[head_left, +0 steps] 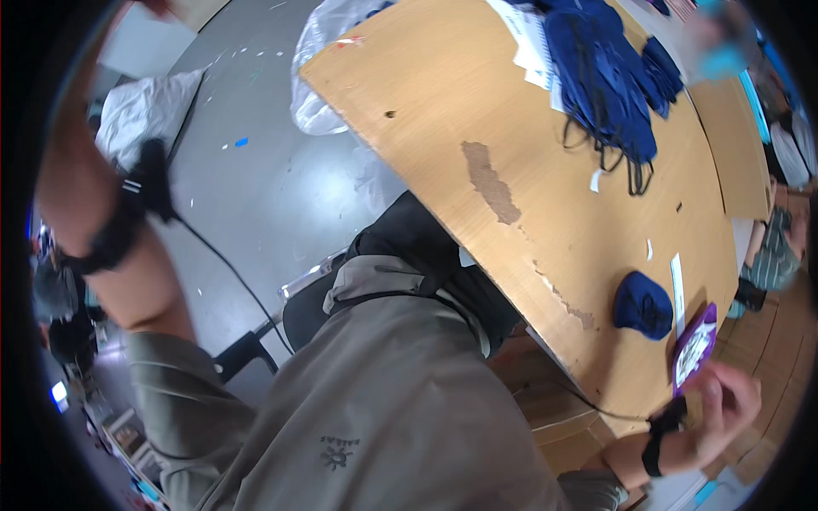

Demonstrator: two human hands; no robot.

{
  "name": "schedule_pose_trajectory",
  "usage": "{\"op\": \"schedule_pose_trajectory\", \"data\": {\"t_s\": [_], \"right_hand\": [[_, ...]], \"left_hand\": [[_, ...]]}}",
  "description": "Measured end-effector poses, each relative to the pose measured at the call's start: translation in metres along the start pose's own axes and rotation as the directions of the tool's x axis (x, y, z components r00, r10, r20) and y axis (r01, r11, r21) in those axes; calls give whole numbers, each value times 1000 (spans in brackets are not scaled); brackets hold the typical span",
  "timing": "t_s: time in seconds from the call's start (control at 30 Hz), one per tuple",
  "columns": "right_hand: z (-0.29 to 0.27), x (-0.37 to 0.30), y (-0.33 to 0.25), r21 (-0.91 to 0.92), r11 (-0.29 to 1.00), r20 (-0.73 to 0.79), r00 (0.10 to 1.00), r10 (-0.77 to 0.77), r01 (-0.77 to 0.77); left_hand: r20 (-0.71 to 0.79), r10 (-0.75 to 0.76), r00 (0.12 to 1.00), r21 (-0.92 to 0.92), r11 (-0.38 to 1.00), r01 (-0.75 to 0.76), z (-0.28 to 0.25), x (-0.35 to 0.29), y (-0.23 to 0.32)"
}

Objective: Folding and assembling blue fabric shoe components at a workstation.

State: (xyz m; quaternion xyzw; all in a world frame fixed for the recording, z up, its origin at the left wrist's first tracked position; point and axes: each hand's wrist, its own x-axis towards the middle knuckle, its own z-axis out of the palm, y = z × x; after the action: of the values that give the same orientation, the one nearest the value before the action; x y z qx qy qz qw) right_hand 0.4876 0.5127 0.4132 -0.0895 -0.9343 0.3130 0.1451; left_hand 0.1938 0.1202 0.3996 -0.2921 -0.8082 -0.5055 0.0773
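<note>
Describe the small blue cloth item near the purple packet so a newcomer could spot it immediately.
Find the wooden table and go to its end by the right hand. Beside that hand is a purple packet; the small blue cloth item lies to its left. It is a lone, rounded bundle, well apart from the larger blue pile higher in the picture.

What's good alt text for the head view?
A person's right hand is beside a purple packet near a wood-topped table's edge, contact unclear; the left arm is raised. A navy cloth pouch lies nearby, with corded navy cloth items piled farther off.
</note>
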Motion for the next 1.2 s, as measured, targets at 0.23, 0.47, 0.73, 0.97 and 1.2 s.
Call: {"op": "schedule_pose_trajectory", "data": {"t_s": [0.23,0.47,0.73,0.97,1.2], "right_hand": [[141,64,0,520,811,361,929,76,-268],[177,87,16,781,572,342,938,-52,-253],[182,87,42,776,623,36,993,109,-96],[152,83,45,317,897,-416,895,-162,309],[149,79,53,315,909,-446,888,-111,272]], "left_hand": [[190,-23,982,-545,829,125,137,-29,-5],[493,80,866,-709,613,347,212,7,-12],[627,8,779,-601,642,476,234,5,-14],[550,256,795,-677,694,245,235,23,27],[517,167,839,-752,557,353,268,9,12]]}}
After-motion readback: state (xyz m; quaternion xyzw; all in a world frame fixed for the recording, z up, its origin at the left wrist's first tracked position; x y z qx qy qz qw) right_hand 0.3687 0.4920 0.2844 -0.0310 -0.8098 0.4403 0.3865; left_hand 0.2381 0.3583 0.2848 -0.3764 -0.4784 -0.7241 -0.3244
